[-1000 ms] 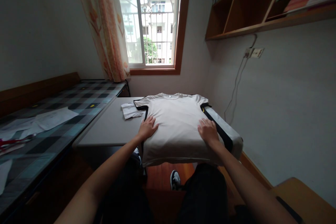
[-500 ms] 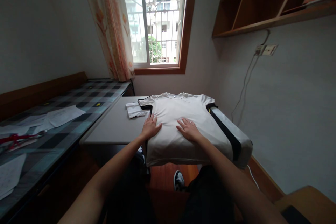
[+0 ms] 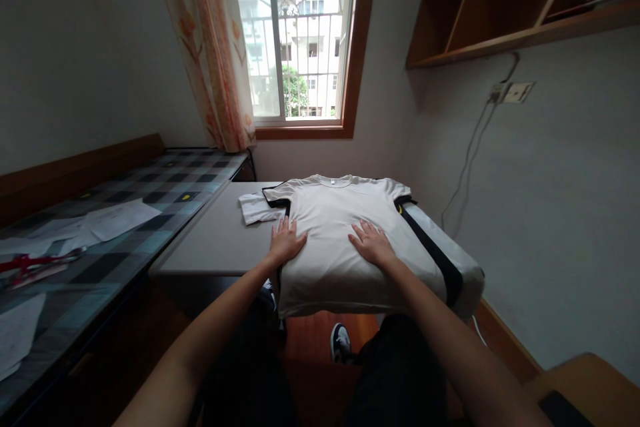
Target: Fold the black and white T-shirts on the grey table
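A white T-shirt (image 3: 330, 213) lies spread out, collar toward the window and hem hanging over the table's front edge. Flat on its left side rests my left hand (image 3: 287, 241), fingers stretched out. My right hand (image 3: 373, 242) presses on the shirt's middle with its fingers spread. Dark cloth (image 3: 434, 255) shows along the shirt's right side and under its sleeves. White folded cloth (image 3: 259, 208) sticks out beside the left sleeve. What lies underneath the shirt is mostly hidden.
The grey table (image 3: 210, 233) stands below the window. At left, a bed with a checked cover (image 3: 145, 190) holds papers (image 3: 117, 217) and a red-handled tool (image 3: 30, 265). A wooden shelf (image 3: 480, 7) and cables (image 3: 467, 160) are on the right wall. A chair (image 3: 587, 387) sits at lower right.
My right hand has slid to the right across the shirt, away from my left hand. The left hand stays in nearly the same spot.
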The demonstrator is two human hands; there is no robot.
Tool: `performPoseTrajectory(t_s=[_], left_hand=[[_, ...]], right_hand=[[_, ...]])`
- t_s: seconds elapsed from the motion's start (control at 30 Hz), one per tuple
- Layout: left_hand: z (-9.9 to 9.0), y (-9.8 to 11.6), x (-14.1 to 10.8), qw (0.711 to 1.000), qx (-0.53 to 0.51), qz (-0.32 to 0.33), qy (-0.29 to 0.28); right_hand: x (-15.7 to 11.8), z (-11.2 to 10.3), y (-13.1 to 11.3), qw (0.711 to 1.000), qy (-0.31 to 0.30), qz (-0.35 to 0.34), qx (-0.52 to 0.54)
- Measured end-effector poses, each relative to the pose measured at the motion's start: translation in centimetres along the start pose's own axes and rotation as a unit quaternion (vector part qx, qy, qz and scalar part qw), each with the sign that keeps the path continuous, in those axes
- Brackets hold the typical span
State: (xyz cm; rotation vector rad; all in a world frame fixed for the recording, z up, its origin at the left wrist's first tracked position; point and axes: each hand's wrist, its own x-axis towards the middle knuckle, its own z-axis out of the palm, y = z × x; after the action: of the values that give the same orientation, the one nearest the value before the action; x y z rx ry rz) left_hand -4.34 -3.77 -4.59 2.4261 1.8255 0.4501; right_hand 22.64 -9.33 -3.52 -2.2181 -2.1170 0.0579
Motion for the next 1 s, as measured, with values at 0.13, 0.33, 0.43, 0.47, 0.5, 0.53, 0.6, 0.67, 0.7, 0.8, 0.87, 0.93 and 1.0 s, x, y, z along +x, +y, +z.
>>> performPoseTrajectory(t_s=[0.13,0.33,0.43,0.47,0.5,0.53,0.6,0.67,0.7,0.8,0.87,0.93,1.0], left_hand=[[0.0,0.0,-0.1,1.000,-0.001,0.004,0.001],[-0.3,0.1,-0.3,1.000,-0.005,-0.008,0.009],[-0.5,0.1,-0.2,1.000,-0.008,-0.009,0.008],[-0.5,0.1,-0.2,1.000,-0.009,-0.009,0.007],[-0.5,0.1,-0.1,1.000,-0.011,-0.008,0.005],[-0.4,0.1,-0.1,1.000,-0.011,-0.008,0.002],[-0.3,0.1,-0.1,1.000,-0.009,-0.009,-0.001],[-0.2,0.1,-0.1,1.000,-0.006,-0.008,-0.003],[-0.2,0.1,-0.1,1.000,-0.005,-0.007,-0.003],[-0.2,-0.3,0.5,1.000,-0.010,-0.011,0.020],[-0.5,-1.1,1.7,0.998,-0.018,-0.039,0.053],[-1.0,-2.3,3.4,0.993,-0.031,-0.081,0.085],[-1.7,-3.8,5.6,0.986,-0.054,-0.124,0.100]], right_hand=[[-0.7,0.1,-0.1,1.000,0.004,0.003,0.005],[-1.6,0.1,0.8,1.000,0.018,-0.004,0.015],[-1.3,-0.4,1.9,0.998,0.044,0.040,0.012],[-1.1,-0.6,2.4,0.997,0.054,0.058,0.010],[-0.8,-0.9,2.9,0.995,0.065,0.074,0.008],[-0.4,-1.2,3.4,0.993,0.076,0.088,0.007],[0.2,-1.5,4.2,0.989,0.101,0.107,0.004],[0.5,-1.4,4.9,0.988,0.108,0.112,0.001],[0.6,-1.1,5.1,0.989,0.100,0.112,0.000],[0.6,-0.2,5.5,0.991,0.072,0.115,0.003],[0.4,0.3,5.5,0.991,0.071,0.115,0.002],[0.3,0.4,5.5,0.990,0.076,0.115,0.001],[0.3,0.3,5.4,0.990,0.076,0.117,0.002]])
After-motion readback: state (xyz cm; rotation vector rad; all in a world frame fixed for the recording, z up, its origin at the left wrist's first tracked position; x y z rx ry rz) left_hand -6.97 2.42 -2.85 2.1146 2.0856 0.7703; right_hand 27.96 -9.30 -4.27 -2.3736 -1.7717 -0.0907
